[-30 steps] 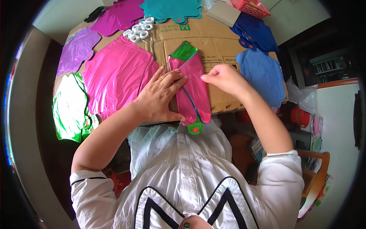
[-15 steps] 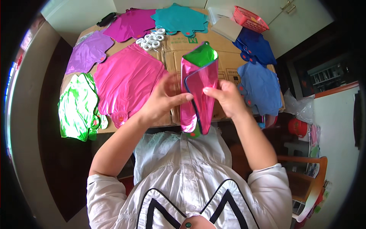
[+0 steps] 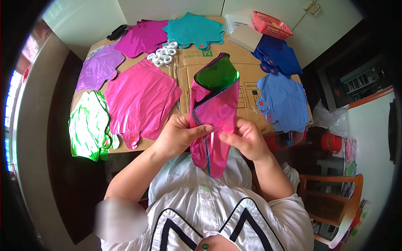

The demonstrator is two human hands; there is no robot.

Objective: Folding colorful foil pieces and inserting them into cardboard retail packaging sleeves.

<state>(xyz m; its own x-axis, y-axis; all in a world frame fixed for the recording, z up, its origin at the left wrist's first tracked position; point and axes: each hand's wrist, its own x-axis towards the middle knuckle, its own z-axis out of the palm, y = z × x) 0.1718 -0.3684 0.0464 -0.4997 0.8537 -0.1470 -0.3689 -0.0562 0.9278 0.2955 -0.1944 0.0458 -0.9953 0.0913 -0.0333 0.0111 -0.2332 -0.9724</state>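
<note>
A folded bundle of flat foil balloons (image 3: 217, 113), pink outside with green showing inside its open top and dark edges, hangs upright before my chest. My left hand (image 3: 181, 134) grips its left side, thumb lying across the front. From the right, my right hand (image 3: 248, 140) holds it with the thumb pressed on the pink foil; the fingers behind are mostly hidden. Left of the bundle, a stack of flat pink foil balloons (image 3: 140, 98) lies on the cardboard-covered table (image 3: 188, 71). A shiny green stack (image 3: 87, 127) is at the near left corner.
Around the table lie lilac (image 3: 98, 69), purple (image 3: 142, 37), teal (image 3: 194, 31), dark blue (image 3: 278, 56) and light blue (image 3: 282, 102) foil stacks. White ribbon rolls (image 3: 163, 54) sit behind the pink stack. A red basket (image 3: 272, 27) stands far right, a wooden chair (image 3: 331, 180) at near right.
The bundle has come nearer my body and now shows more of its green inside. My left hand, blurred and loose beside it before, has closed on its left side.
</note>
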